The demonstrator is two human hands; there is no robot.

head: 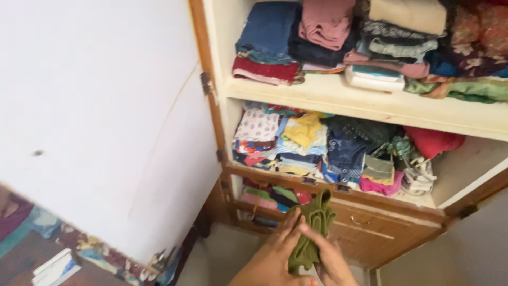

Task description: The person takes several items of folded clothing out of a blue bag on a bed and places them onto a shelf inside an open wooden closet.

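Note:
Both my hands meet at the bottom centre of the head view, holding an olive green cloth [313,228] that is bunched and half folded. My left hand [275,254] grips its lower left side with fingers pointing up. My right hand [330,259] clasps the cloth from the right. Behind the cloth stands an open wardrobe. Its upper shelf [338,98] carries folded stacks in blue, pink, maroon and beige. Its lower shelf [455,169] holds small folded clothes in white, yellow and denim at the left and middle.
The white wardrobe door [95,122] swings open at the left, filling much of the view. A wooden drawer front [381,228] sits below the lower shelf. Patterned fabric and a small white box [53,267] lie at the bottom left. A red garment [431,140] is on the lower shelf's right.

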